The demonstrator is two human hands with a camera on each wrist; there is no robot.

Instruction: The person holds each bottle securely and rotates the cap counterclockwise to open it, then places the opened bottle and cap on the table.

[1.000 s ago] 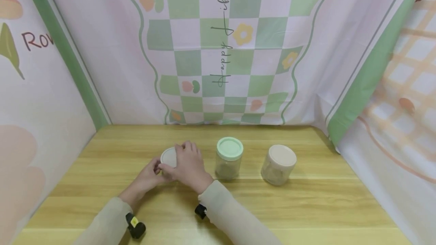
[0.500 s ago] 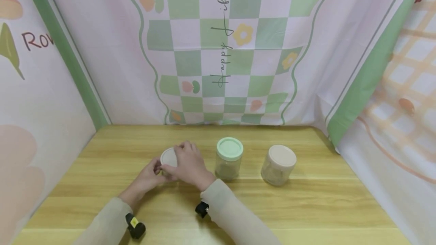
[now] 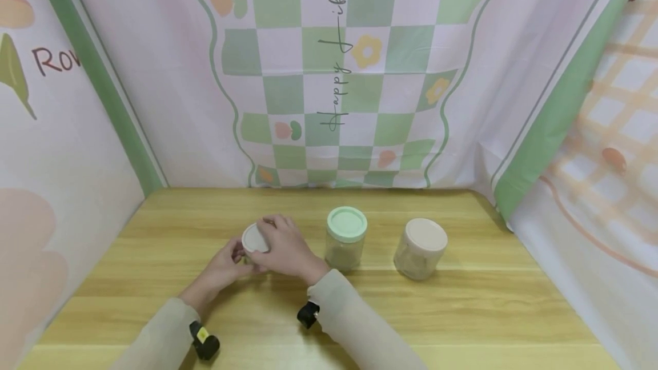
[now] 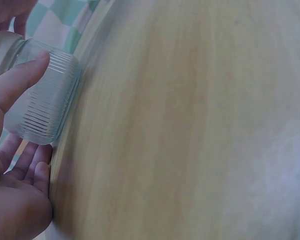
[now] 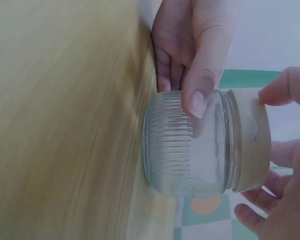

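Upright on the wooden table stands a clear ribbed glass jar (image 5: 175,155) with an off-white lid (image 3: 253,238) on its mouth. My left hand (image 3: 224,267) holds the glass body, its thumb (image 4: 25,77) lying along the side. From above, my right hand (image 3: 288,249) grips the lid by its edge, fingers spread round the rim. In the right wrist view the lid (image 5: 252,142) sits over the glass threads, and a narrow band of thread shows below it. The right hand covers part of the lid in the head view.
Right of the hands stands a glass jar with a mint green lid (image 3: 346,225). Farther right is another with a beige lid (image 3: 425,235). A patterned curtain (image 3: 329,96) hangs behind the table (image 3: 462,313), with more fabric at both sides.
My right hand has turned slightly on the lid, its fingertips moving left and its wrist shifting right. The left hand and the jars stay in place.
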